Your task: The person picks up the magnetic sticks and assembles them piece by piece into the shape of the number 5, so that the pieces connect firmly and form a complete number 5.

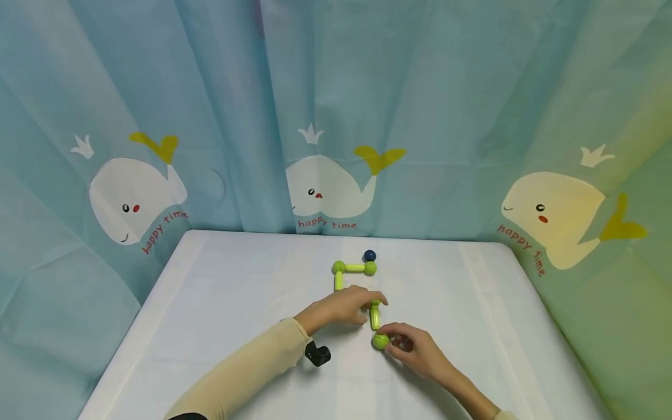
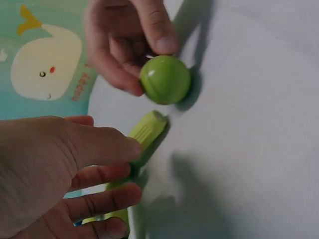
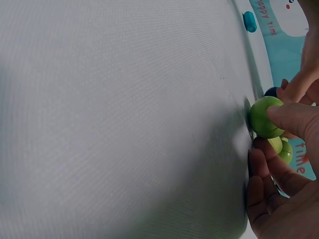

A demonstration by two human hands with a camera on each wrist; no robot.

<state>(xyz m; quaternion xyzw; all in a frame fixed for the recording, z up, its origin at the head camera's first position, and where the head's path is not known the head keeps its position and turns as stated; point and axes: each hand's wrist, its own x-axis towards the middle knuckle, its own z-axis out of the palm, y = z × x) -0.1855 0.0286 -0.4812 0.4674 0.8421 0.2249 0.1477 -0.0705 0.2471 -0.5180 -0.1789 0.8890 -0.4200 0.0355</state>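
A light green ball (image 1: 380,341) is pinched between thumb and fingers of my right hand (image 1: 417,350), low over the white table. Just beyond it lies a short yellow-green rod (image 1: 375,318), its near end apart from the ball in the left wrist view. My left hand (image 1: 346,304) reaches over the pieces and holds the rod near its far end, thumb on top; another green ball (image 1: 375,303) there is partly hidden. Farther back, a green corner ball (image 1: 338,266) joins two rods, one of which leads to a green end ball (image 1: 370,268).
A dark blue ball (image 1: 370,255) sits right behind the green end ball. The white table (image 1: 252,280) meets a blue curtain (image 1: 446,116) printed with whales. A black wrist camera (image 1: 317,354) hangs at the left sleeve. The right wrist view shows a small teal piece (image 3: 249,21).
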